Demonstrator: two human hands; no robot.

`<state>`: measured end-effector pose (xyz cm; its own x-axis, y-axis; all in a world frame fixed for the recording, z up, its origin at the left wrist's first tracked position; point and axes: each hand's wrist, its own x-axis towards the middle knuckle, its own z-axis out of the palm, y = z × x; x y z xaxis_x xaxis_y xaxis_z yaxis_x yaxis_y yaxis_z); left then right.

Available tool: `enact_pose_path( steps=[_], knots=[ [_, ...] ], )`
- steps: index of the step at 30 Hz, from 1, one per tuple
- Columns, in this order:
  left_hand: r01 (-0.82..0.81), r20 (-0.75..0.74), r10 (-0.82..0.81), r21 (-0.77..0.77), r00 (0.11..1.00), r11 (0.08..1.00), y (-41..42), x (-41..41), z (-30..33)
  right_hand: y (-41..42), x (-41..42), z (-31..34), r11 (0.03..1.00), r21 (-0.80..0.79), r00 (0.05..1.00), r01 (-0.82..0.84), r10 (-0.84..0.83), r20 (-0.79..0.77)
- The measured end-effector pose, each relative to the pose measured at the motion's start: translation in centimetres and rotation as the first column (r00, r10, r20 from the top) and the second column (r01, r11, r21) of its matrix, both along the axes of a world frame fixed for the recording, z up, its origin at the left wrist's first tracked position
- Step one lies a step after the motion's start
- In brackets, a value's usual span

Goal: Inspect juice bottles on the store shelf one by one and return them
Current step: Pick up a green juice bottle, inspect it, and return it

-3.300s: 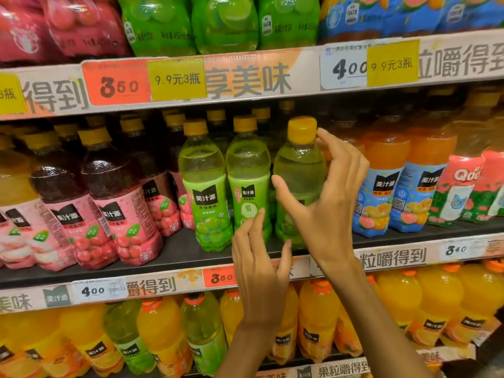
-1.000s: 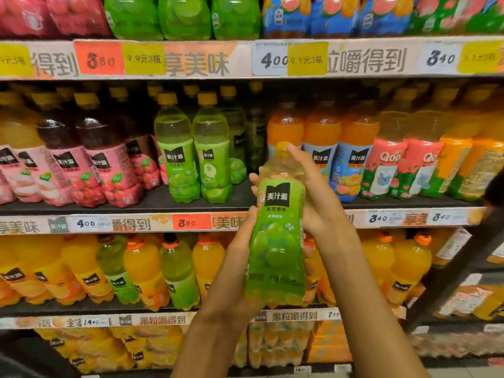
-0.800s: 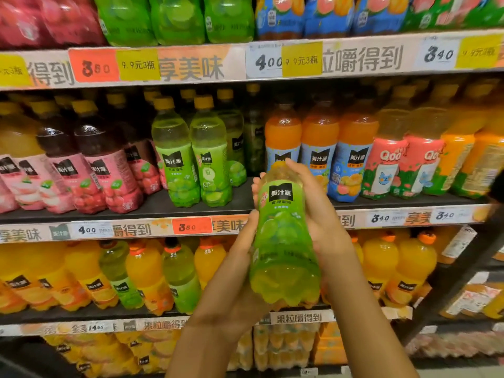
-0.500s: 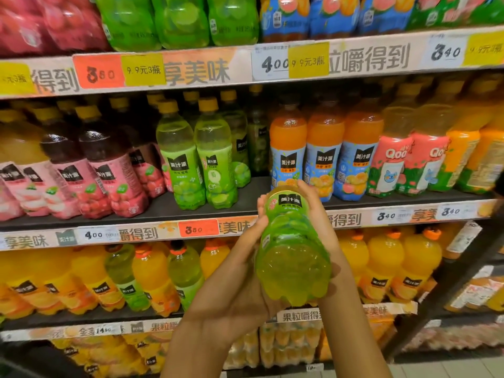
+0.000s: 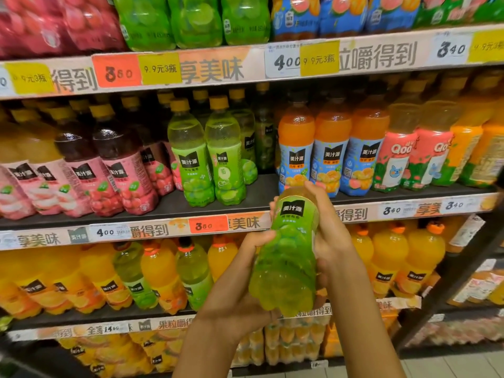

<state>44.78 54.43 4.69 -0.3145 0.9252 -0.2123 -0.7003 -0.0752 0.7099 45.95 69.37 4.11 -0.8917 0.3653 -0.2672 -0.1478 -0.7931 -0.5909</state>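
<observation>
Two hands on one bottle, head view. Green juice bottle (image 5: pixel 287 257) held out in front of the shelves, tipped so its base faces the camera and its top points away toward the middle shelf (image 5: pixel 174 207); cap hidden behind the bottle and fingers. Left hand (image 5: pixel 240 293) cups the lower body from the left, thumb curled across the label. Right hand (image 5: pixel 331 236) wraps the upper part from the right, fingers curled over the shoulder near the top. Both grip the bottle firmly.

Middle shelf, front row: two more green bottles (image 5: pixel 210 156) with yellow caps stand upright, with an open gap just to their right. Left of them, dark-juice bottles with pink labels (image 5: pixel 120 173). Right of the gap, orange bottles with blue labels (image 5: pixel 327 156), then pink-labelled Qoo bottles (image 5: pixel 398 156).

Shelf edge carries price tags; an orange tag (image 5: pixel 208 224) sits just left of the held bottle. Lower shelf: orange and green bottles (image 5: pixel 161 276), upright. Top shelf: red, green and blue labels, only the bases showing.
</observation>
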Motion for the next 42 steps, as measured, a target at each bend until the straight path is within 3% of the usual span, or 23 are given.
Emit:
enact_pose_path(
  steps=[2, 5, 9, 11, 13, 15, 18, 22, 28, 32, 34, 38, 42],
  knots=[
    [-0.01, -0.047, 0.008, -0.056, 0.999, 0.998, 0.0, -0.2, -0.8, 0.3, 0.2, 0.1, 1.0, 0.009, 0.999, 0.018, -0.018, -0.037],
    [-0.04, -0.121, 0.035, -0.043, 0.992, 0.998, 0.1, 0.1, -0.6, 0.8, 0.5, 0.4, 0.981, 0.164, 0.983, 0.107, -0.079, -0.168],
    [-0.192, -0.441, 0.162, -0.022, 0.882, 0.981, 0.5, -1.0, 0.3, 0.6, 1.3, 1.4, 0.896, 0.406, 0.957, 0.18, -0.065, -0.283],
    [-0.146, -0.48, 0.118, -0.021, 0.869, 0.989, 0.7, -1.6, 0.2, 0.6, 1.7, 2.0, 0.838, 0.512, 0.957, 0.188, -0.04, -0.286],
    [-0.082, -0.522, -0.011, -0.155, 0.853, 0.984, 0.9, -2.4, -0.5, 0.4, 2.0, 2.6, 0.767, 0.612, 0.962, 0.194, -0.027, -0.271],
    [-0.21, -0.615, 0.097, -0.113, 0.782, 0.971, 1.3, -1.8, -1.3, -0.1, 2.0, 2.8, 0.737, 0.642, 0.964, 0.211, -0.047, -0.262],
    [-0.271, -0.672, 0.198, -0.004, 0.713, 0.963, 1.0, -1.9, -3.1, -0.4, 1.7, 2.7, 0.708, 0.642, 0.948, 0.294, -0.134, -0.288],
    [-0.132, -0.801, 0.039, -0.05, 0.598, 0.99, 1.5, -3.1, -3.2, -0.4, 2.0, 2.8, 0.574, 0.709, 0.904, 0.409, -0.146, -0.402],
    [-0.338, -0.883, 0.22, 0.075, 0.415, 0.938, 2.8, -3.8, -4.5, -0.5, 2.5, 3.2, 0.386, 0.822, 0.871, 0.419, 0.085, -0.484],
    [-0.431, -0.885, 0.35, 0.198, 0.306, 0.88, 3.5, -4.4, -4.3, 0.1, 3.3, 3.6, 0.391, 0.867, 0.871, 0.308, 0.25, -0.422],
    [-0.446, -0.871, 0.397, 0.245, 0.289, 0.861, 3.8, -4.5, -4.0, 0.4, 3.4, 3.7, 0.38, 0.876, 0.862, 0.296, 0.29, -0.416],
    [-0.429, -0.861, 0.424, 0.282, 0.282, 0.858, 4.1, -4.8, -4.1, 0.8, 3.4, 3.9, 0.252, 0.908, 0.838, 0.335, 0.362, -0.409],
    [-0.398, -0.858, 0.386, 0.241, 0.338, 0.885, 3.9, -5.0, -4.1, 1.1, 3.1, 3.9, 0.3, 0.897, 0.825, 0.324, 0.375, -0.423]
  ],
)
